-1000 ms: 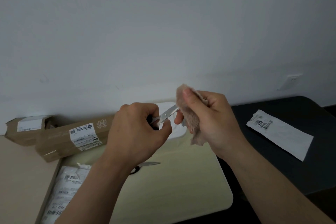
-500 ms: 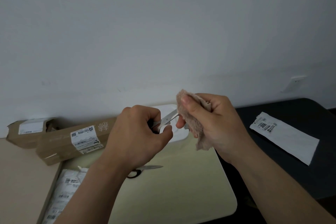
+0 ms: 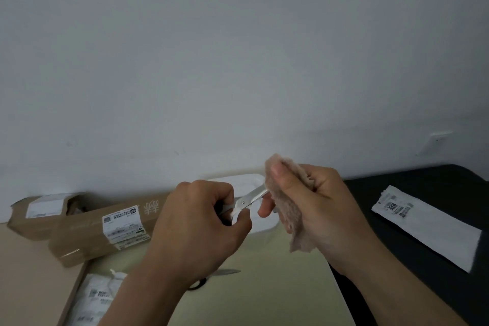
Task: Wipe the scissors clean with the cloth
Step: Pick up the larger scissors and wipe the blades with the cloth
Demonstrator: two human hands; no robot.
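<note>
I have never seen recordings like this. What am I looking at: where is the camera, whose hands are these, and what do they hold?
There is no machine. A person wears a camera on the head, so you look down at their two bare hands. The left hand grips small scissors by the handles; the right hand pinches a pinkish cloth around the blades. A second pair of scissors lies on the pale tabletop below; cardboard boxes and a white plastic parcel lie to the left. A white label strip lies on the dark table at right.

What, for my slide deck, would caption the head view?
Left hand holds small scissors while right hand pinches a pink cloth over the blades.
</note>
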